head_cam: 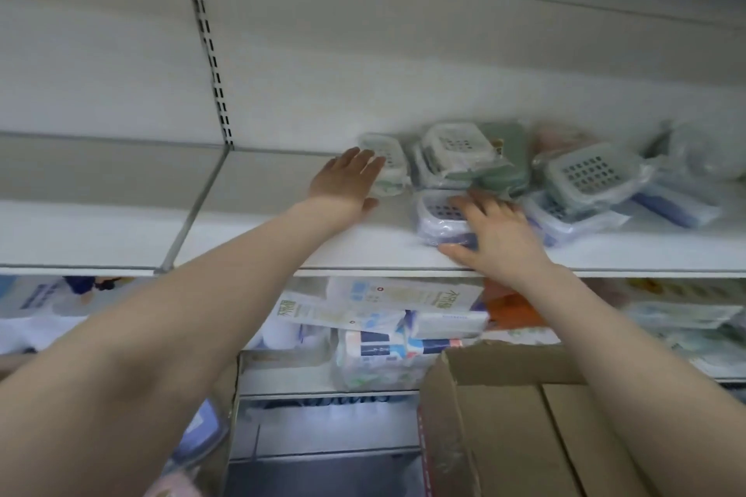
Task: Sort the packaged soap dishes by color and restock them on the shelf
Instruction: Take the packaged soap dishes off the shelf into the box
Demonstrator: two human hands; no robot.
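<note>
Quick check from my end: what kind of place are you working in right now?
Most likely a shop aisle being restocked. White metal shelving hangs on a slotted upright rail, plastic-wrapped soap dishes lie piled on it, more packaged goods fill the shelf below, and an open brown cardboard carton stands in front.

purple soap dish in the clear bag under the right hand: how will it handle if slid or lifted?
The purple plastic soap dish in a clear bag looks rigid and probably light. Its glossy wrap on the smooth white shelf suggests it slides easily. It lies flat, so tipping seems unlikely. The loose film may slip under the right hand, which rests on it with fingers spread.
</note>
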